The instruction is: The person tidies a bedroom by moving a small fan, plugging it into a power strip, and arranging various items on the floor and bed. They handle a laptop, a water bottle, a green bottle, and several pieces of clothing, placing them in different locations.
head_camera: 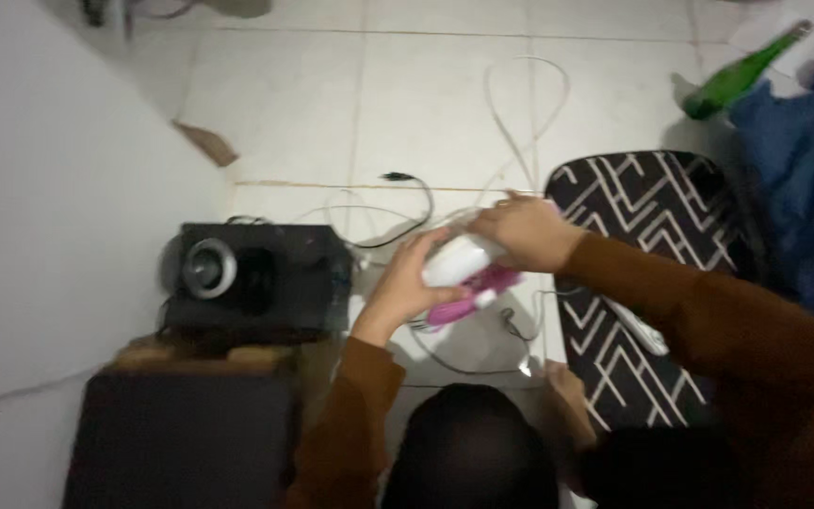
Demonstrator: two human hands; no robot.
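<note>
My left hand [405, 286] and my right hand [523, 231] both grip a small white and pink appliance [468, 273] held above the tiled floor. The left hand wraps its lower left side, the right hand covers its upper right end. A thin white cord [520, 104] loops away across the tiles behind it. Both arms wear brown sleeves.
A black speaker box [256, 278] sits to the left with a dark box [181, 438] in front of it. A black cushion with white zigzag lines [652, 217] lies to the right. A green bottle [741, 71] and blue cloth [803, 188] lie at top right. A black cable [407, 203] crosses the tiles.
</note>
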